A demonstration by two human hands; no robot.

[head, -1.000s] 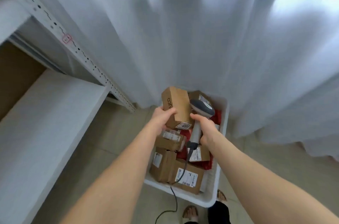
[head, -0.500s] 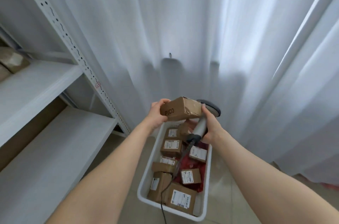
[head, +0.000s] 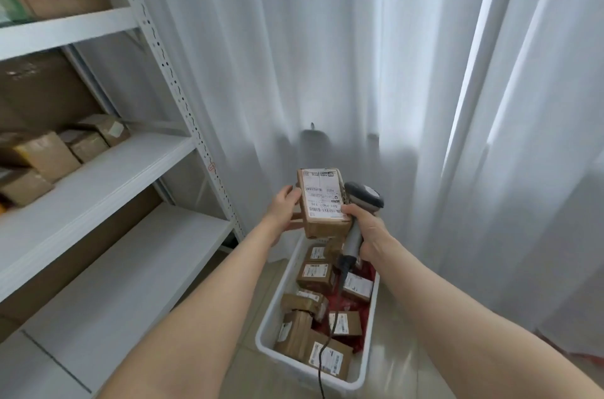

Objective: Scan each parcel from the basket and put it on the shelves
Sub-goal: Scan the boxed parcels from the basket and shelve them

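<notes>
The parcel (head: 322, 202) has turned, so its label now faces up. It is held above the basket (head: 271, 323), which stands on the tiled floor (head: 392, 366). The left hand (head: 284, 210) grips the parcel's left side, and the right hand (head: 366, 228) clasps the scanner (head: 362, 199) just beside it. A white curtain (head: 327, 55) hangs behind, and the shelves (head: 98, 176) at left carry boxes (head: 49, 157).

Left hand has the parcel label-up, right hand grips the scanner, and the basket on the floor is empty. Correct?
Not quite. The head view shows the basket holds several boxed parcels, so it is not empty. The rest stands: the left hand holds the parcel label-up and the right hand grips the scanner.
</notes>
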